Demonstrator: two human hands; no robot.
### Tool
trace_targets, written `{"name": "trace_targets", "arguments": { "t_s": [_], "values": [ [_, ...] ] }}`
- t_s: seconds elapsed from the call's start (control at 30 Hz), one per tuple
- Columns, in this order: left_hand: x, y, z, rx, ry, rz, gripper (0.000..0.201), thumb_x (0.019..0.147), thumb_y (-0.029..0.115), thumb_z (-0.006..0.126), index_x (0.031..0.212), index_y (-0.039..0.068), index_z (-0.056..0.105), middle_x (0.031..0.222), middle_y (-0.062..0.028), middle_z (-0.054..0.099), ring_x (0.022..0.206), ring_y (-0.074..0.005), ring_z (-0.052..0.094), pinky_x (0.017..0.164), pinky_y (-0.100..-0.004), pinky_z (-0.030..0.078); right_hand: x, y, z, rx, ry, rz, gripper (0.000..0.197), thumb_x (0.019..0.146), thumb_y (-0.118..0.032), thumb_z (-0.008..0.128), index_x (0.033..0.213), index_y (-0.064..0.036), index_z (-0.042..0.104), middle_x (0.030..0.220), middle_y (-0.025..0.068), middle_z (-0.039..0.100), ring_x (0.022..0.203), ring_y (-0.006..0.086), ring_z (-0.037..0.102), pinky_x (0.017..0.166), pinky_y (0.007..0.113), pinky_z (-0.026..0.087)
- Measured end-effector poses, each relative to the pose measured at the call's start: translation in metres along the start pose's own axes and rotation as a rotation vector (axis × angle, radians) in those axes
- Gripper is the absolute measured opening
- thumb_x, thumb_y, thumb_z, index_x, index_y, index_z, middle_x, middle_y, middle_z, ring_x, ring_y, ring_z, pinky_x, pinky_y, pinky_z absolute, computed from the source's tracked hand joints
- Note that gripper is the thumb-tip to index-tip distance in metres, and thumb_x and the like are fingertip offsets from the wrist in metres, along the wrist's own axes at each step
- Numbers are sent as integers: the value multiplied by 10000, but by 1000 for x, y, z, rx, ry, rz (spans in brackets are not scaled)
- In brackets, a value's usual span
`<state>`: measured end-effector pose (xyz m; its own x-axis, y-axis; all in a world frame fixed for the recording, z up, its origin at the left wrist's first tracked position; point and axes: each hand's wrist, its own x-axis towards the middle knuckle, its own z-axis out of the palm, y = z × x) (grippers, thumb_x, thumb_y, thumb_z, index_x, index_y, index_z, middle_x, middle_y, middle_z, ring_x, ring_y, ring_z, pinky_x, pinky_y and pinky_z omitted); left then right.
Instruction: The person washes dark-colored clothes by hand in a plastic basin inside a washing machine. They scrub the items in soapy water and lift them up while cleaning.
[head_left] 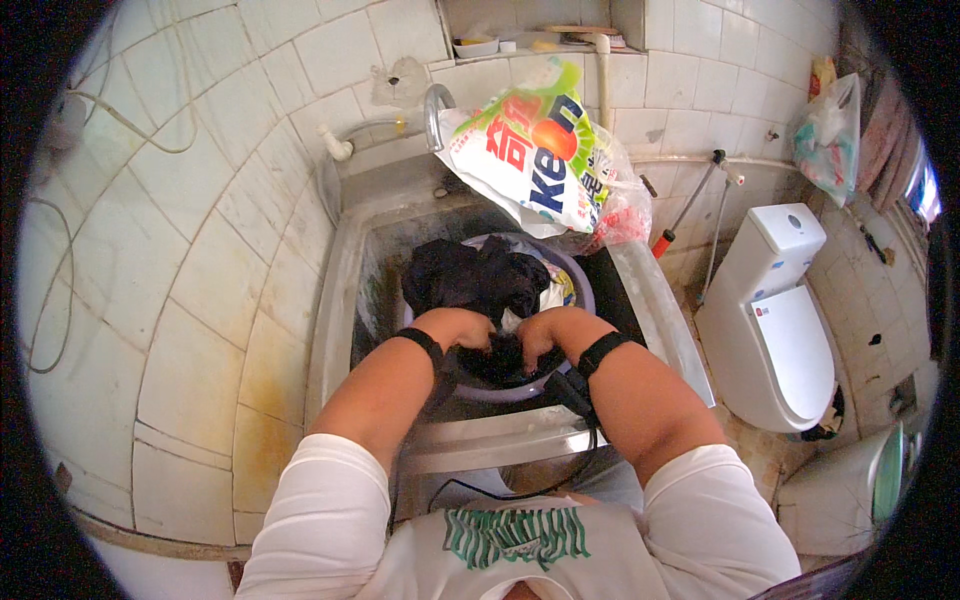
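Observation:
A light purple basin [580,270] stands inside the stone sink [652,292]. Bunched in it is a black garment [455,275], part of which spreads over the basin's far left side. My left hand [470,327] is closed on the dark cloth, fingers curled inward. Close beside it, my right hand [542,335] also grips the black garment, with its fingertips pointing down into the basin. Whitish and yellow patterned cloth [556,290] shows at the basin's right. Black bands circle both my wrists.
A large white and green detergent bag [525,150] leans over the sink's far edge, beside a metal faucet [437,115]. To the right stand a white toilet [775,320] and a bin [845,490]. A plastic bag [828,140] hangs on the wall. A black cable [520,494] crosses the sink's front.

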<state>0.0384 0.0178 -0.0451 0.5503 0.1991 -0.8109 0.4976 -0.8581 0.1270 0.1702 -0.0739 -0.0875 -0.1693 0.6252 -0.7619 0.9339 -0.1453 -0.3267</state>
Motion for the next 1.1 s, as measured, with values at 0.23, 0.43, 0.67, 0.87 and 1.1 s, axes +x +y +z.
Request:
{"name": "trace_targets", "arguments": {
  "t_s": [0.23, 0.43, 0.67, 0.87, 1.1],
  "values": [
    [-73, -29, 2, -881, 128, -25, 715, 752, 162, 709, 1337, 1, 330, 1375, -184, 339, 1232, -307, 366, 967, -421, 374, -85, -26, -16, 554, 442, -127, 690, 617, -254, 723, 1203, 28, 493, 1170, 182, 549, 1062, 272, 522, 803, 368, 450],
    [-58, -80, 23, -1329, 416, -22, 733, 769, 184, 706, 1327, -55, 295, 1361, -164, 356, 1241, -268, 355, 973, -350, 353, -40, 2, -26, 1025, 544, -518, 559, 679, -208, 645, 1191, -51, 485, 1178, 119, 505, 1124, 214, 450, 867, 352, 407],
    [-72, -13, 30, -1887, 824, 492, 320, 874, 252, 555, 1107, 34, 547, 1067, -85, 615, 963, -231, 579, 884, -377, 438, -97, -54, -28, 1565, 628, -793, 473, 795, -93, 580, 1232, -72, 401, 1064, 85, 557, 971, 196, 548, 801, 329, 460],
    [-85, 51, 16, -2516, 603, 758, 306, 857, 325, 535, 1083, 120, 562, 1083, -89, 591, 934, -282, 573, 857, -466, 439, -70, -50, -20, 1266, 1057, -657, 426, 797, -142, 609, 1165, -27, 428, 1011, 143, 563, 894, 217, 545, 786, 333, 451],
    [-12, 7, 45, -2520, 742, 862, 537, 883, 397, 525, 1304, 197, 257, 1209, -120, 449, 1019, -304, 530, 825, -485, 465, -88, -110, -1, 536, 1208, -616, 396, 799, -260, 632, 1052, 8, 486, 870, 190, 585, 839, 280, 583, 761, 348, 451]
  ]
}}
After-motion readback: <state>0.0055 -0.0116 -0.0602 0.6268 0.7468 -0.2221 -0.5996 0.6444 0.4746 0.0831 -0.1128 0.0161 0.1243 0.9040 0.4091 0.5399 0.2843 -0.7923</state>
